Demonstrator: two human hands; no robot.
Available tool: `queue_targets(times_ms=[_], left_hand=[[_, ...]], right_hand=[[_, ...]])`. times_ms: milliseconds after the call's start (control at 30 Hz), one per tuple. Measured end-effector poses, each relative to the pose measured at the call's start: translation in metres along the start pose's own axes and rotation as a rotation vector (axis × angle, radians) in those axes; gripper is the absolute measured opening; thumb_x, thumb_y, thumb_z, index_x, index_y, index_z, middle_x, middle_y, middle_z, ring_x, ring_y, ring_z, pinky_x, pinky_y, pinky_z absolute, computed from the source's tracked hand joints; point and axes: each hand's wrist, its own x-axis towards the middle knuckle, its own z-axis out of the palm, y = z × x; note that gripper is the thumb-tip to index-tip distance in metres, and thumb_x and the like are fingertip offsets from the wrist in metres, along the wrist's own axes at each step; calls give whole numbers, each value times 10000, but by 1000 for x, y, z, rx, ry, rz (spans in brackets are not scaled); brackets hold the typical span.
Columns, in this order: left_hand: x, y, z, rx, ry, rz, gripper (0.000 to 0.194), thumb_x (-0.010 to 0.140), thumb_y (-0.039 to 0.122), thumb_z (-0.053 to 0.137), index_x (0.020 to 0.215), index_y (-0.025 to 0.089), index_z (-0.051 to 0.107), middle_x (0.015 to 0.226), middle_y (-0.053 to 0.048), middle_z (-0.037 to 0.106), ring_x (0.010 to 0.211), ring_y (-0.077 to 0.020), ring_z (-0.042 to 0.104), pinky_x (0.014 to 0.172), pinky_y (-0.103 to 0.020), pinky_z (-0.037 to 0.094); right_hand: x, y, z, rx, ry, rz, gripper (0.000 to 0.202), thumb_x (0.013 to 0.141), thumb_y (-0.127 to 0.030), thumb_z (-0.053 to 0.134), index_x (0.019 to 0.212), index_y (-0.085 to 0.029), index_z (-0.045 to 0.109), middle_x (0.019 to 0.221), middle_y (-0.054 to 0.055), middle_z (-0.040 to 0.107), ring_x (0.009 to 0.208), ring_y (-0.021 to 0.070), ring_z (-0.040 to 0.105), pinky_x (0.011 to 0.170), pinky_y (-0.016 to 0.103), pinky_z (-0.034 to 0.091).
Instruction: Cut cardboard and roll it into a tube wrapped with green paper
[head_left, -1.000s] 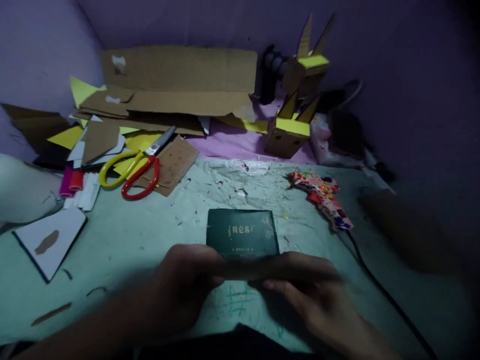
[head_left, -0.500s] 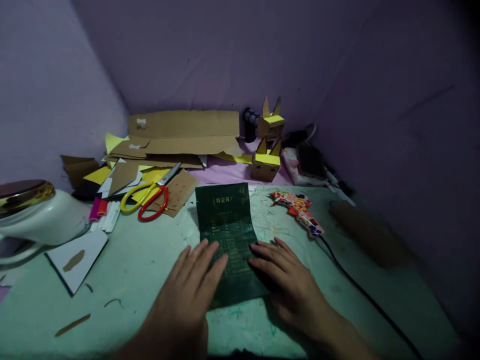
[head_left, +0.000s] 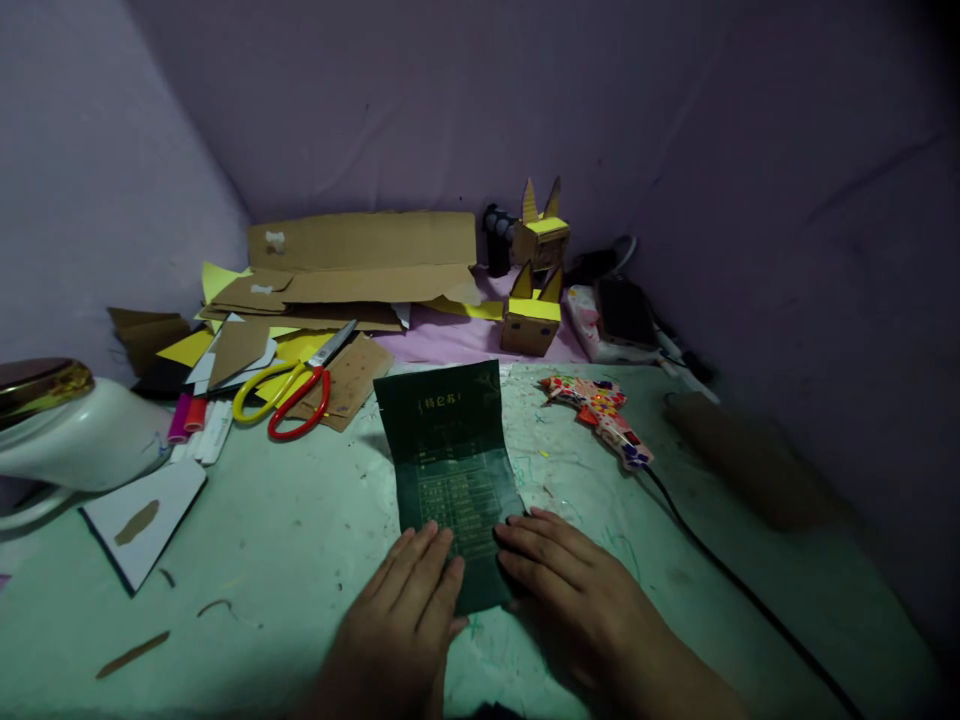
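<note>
Walls (head_left: 360, 110), pale purple, rise behind and beside a green table (head_left: 292, 570). Against the rear one leans folded cardboard (head_left: 367, 243); at far left is a white jug (head_left: 97, 430) with a dark, gold-rimmed lid, cut off by the picture's edge. A brown thing (head_left: 750, 460) at right is too blurred to name.

Both hands lie palm down, well in front of the cardboard. Left hand (head_left: 409, 610) and right hand (head_left: 589, 590) stand apart, neither closed round anything: fingers rest extended on the near part of a dark green sheet (head_left: 457, 480), the left's on its left side, the right's along its right edge. The sheet lies at mid-table, its far part bent upward, gold print facing the person.

Left of it, scissors (head_left: 306, 368) with one yellow and one red handle lie spread on scraps. To its right is a flowered glue gun (head_left: 600, 405), cord trailing nearer. Behind stand two eared boxes (head_left: 531, 333), yellow-topped. A white cutout (head_left: 169, 505) sits before the jug, near some markers (head_left: 180, 420). Smallest, a brown strip (head_left: 133, 655) lies at near left.
</note>
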Motion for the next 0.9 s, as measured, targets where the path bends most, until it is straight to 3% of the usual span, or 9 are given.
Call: queue_targets(times_ms=[100,200,300,367,467,567,667,800,900], left_hand=[[6,-1,-7,18,-41,41,298,839,32,408,934,104,681,995,-106,738,955,-229,683,791,-327,593],[9,3,-8,-14,-10,-25,302,840,30,393,866,99,686,936,-114,740,897,-231,690,744,-318,597],[12,5,-9,-153,-41,-184,310,846,58,370,798,137,666,798,-75,709,741,-195,663,606,-285,570],[16,1,-11,-256,-129,-301,314,854,104,356,737,178,638,729,-42,669,662,-188,618,518,-284,506],[29,-13,-16,-430,-290,-481,285,843,203,404,614,196,574,655,-23,628,609,-185,578,516,-285,429],[46,-29,-19,-587,-516,-674,281,788,277,472,526,192,523,563,4,575,536,-148,534,509,-254,365],[59,-39,-20,-605,-676,-709,283,782,303,453,536,193,539,558,13,567,534,-142,517,515,-249,318],[63,-43,-19,-625,-705,-652,268,785,287,419,564,186,531,592,11,565,555,-140,504,541,-252,302],[61,-46,-18,-673,-712,-651,285,794,313,392,562,188,500,592,14,545,555,-135,482,547,-251,292]], right_hand=[[3,-1,-2,-6,-101,17,342,857,-57,435,1143,-125,609,1191,90,665,1067,217,606,895,361,538],[8,-4,-4,31,-107,32,397,817,-34,414,1143,-135,617,1184,74,670,1018,219,606,860,363,544],[15,-8,-5,134,-26,87,310,824,-61,454,1060,-138,640,1011,94,708,894,215,603,795,365,543],[20,-9,-3,177,-8,178,234,852,-107,458,964,-165,655,831,78,675,770,211,574,676,364,520],[28,-7,0,185,-44,340,239,883,-183,436,761,-186,640,686,54,567,666,207,516,575,354,430],[34,-2,3,201,-74,431,266,898,-240,427,707,-190,605,658,40,552,636,192,501,583,342,398],[35,3,2,257,-55,430,219,898,-231,446,753,-197,605,647,18,556,628,173,511,576,310,385],[32,10,-2,405,-10,443,72,854,-229,566,803,-197,606,721,21,588,682,174,550,589,304,429],[30,17,-5,464,-14,392,52,811,-209,645,826,-206,595,954,56,662,955,224,597,817,375,471]])
